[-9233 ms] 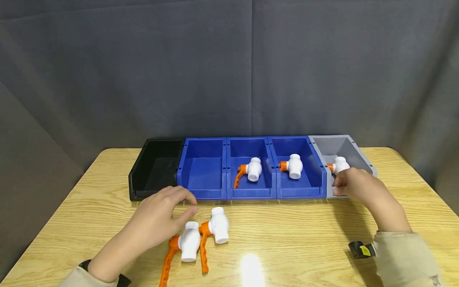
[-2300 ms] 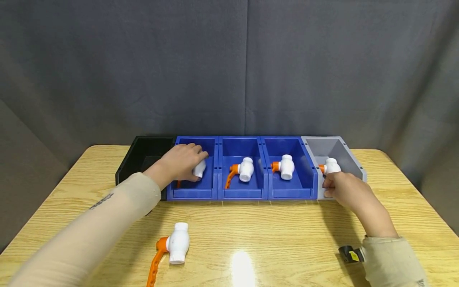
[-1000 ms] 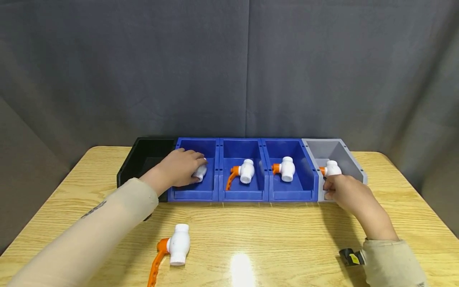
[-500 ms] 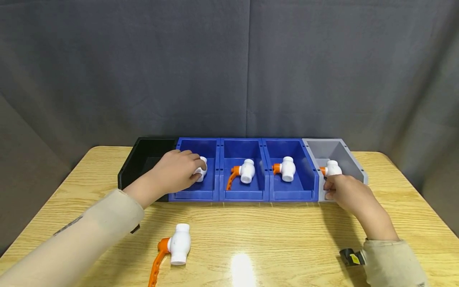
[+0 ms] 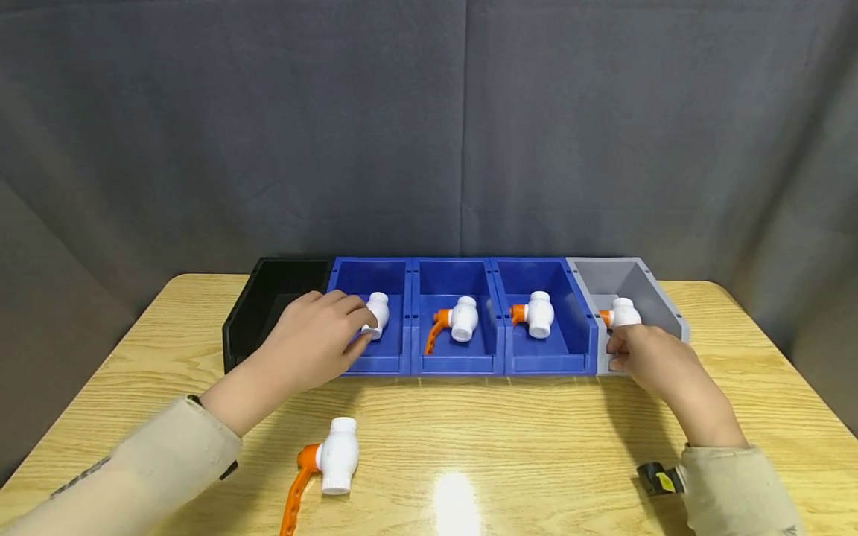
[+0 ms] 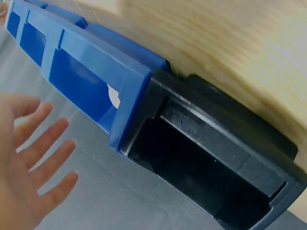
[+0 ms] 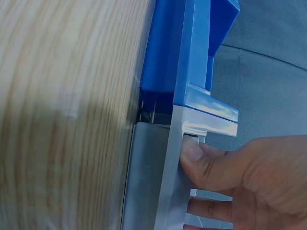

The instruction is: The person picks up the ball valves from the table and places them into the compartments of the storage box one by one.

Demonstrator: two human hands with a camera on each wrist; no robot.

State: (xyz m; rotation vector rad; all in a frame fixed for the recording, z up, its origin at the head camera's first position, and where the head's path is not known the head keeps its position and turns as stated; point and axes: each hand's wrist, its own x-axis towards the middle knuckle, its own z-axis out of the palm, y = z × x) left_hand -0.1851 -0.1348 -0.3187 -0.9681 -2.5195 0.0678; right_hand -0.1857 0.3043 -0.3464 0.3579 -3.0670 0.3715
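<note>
My left hand (image 5: 311,339) is over the front of the left blue bin (image 5: 375,365), its fingers spread and holding nothing, as the left wrist view also shows. Just beyond the fingertips lies a white ball valve (image 5: 377,309), partly hidden by the hand. At the far right, my right hand (image 5: 660,365) grips the front wall of the grey bin (image 7: 165,191), thumb outside and fingers reaching inside. Behind it sits another white ball valve (image 5: 626,313) with an orange handle. One more ball valve (image 5: 339,458) lies on the table, its orange handle pointing toward me.
A black bin (image 5: 231,327) stands at the row's left end. The middle blue bin (image 5: 457,365) and right blue bin (image 5: 550,365) each hold an orange-handled valve. The wooden table (image 5: 529,447) extends in front; a grey curtain (image 5: 429,134) hangs behind.
Earlier, two valves lay on the table; one now sits in the left blue bin. My left hand has let go of it and drawn back toward the lower left. The right hand stays put.
</note>
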